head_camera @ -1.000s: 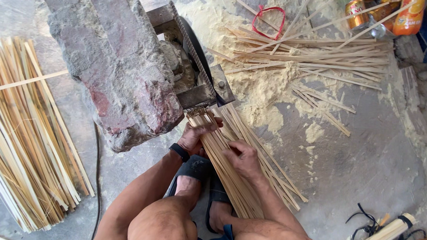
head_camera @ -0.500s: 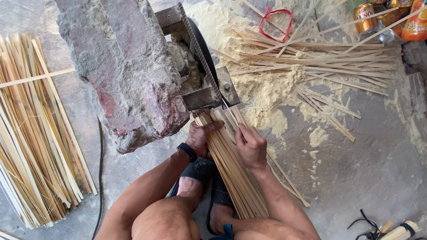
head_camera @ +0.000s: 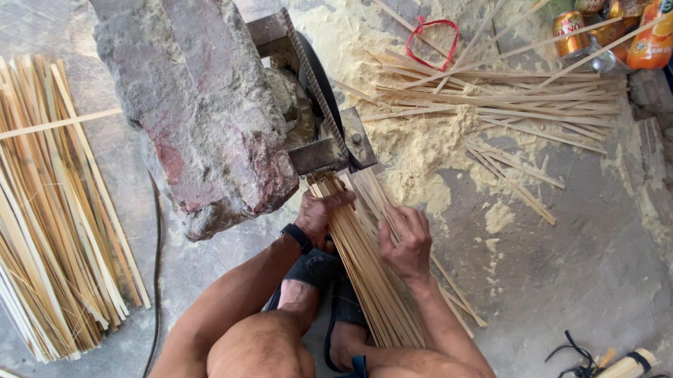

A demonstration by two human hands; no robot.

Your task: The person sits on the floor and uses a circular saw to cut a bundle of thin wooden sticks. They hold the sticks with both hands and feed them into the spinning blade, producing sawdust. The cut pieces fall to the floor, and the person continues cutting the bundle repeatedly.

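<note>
Left hand (head_camera: 319, 214): grip closed over the near end of the bamboo strip bundle (head_camera: 364, 264), fingers wrapped across the top just short of the machine mouth; dark wristband on the wrist. Right hand (head_camera: 405, 242): grip half closed, fingers curled down onto the right edge of the same bundle, palm flat on the strips, thumb hidden.

Bundle position: laid lengthwise on the floor between the knees, front end touching the metal guide plate (head_camera: 324, 153) of the cutter, rear end passing over the sandalled feet (head_camera: 318, 274).

Handling, judged: individual strips thin, light, springy; stiff along the length when packed together, prone to fanning apart sideways. Dry surface, probably splintery at the edges, so a flat press preferable to a sliding pinch. Best hold near the front, both sides squeezed inward, clear of the toothed wheel (head_camera: 310, 76).

Surroundings: cutter body wedged under a large rough stone (head_camera: 190, 102) with reddish patches. Pale sawdust (head_camera: 420, 151) heaped just right of the wheel and spread across the concrete floor (head_camera: 588, 250). Loose cut strips (head_camera: 503, 105) scattered beyond the sawdust. Red cord loop (head_camera: 431, 39) among them. Drink cans (head_camera: 569, 29) and an orange bottle (head_camera: 655, 32) at the far right corner. Second, larger pile of strips (head_camera: 45, 216) well apart on the left.
</note>
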